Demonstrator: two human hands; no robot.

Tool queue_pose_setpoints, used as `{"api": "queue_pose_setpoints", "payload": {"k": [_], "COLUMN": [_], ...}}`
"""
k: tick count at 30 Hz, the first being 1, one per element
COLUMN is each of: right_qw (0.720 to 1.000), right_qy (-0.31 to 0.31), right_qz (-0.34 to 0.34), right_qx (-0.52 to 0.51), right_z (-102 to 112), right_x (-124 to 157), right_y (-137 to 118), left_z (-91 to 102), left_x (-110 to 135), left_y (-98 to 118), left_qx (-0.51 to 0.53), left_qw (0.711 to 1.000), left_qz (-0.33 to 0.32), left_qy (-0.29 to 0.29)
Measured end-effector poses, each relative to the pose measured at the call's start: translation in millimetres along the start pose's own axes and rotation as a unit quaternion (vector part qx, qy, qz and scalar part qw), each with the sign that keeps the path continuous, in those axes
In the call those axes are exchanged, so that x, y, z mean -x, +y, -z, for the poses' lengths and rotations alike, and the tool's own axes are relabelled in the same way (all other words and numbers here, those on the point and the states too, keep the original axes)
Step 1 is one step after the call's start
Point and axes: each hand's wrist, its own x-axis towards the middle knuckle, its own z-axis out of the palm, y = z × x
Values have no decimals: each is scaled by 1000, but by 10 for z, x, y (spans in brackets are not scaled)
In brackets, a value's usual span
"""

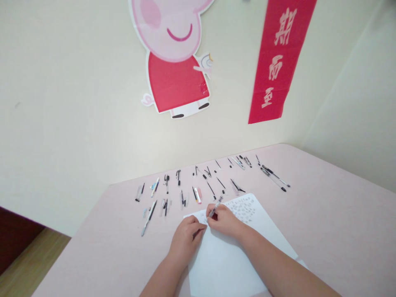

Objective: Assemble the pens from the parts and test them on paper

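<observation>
A white sheet of paper (225, 255) lies on the pink table (324, 231), with handwriting on its far right part. My right hand (224, 220) is closed around a clear pen (215, 206), its tip down on the paper near the far left corner. My left hand (185, 237) rests with curled fingers on the paper's left edge, touching my right hand and pinching a small dark thing I cannot make out.
Several pens, refills and caps lie in rows beyond the paper: a long pen (149, 217) at the left, a pink and white one (198, 194) in the middle, two dark pens (274, 176) at the right. A cartoon pig cutout and a red banner hang on the wall.
</observation>
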Motion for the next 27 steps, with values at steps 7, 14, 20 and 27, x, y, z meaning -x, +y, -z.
{"api": "queue_pose_setpoints", "payload": {"k": [7,14,20,27], "right_qw": [1000,999,990,994], "right_qy": [14,19,79,86], "right_qz": [8,6,-20,28], "right_qx": [6,-39,-111,-65], "right_z": [0,-9,75,34], "right_x": [-4,-21,-43,11], "right_y": [-1,35,29,-12], "left_z": [-11,7,9,-42], "left_x": [-6,-1,12,42], "left_y": [-11,11,19,-35], "left_qx": [0,-5,-13,33], "left_qw": [1000,1000,1000,999], "left_qz": [-4,-4,-6,-5], "left_qy": [2,4,5,42]}}
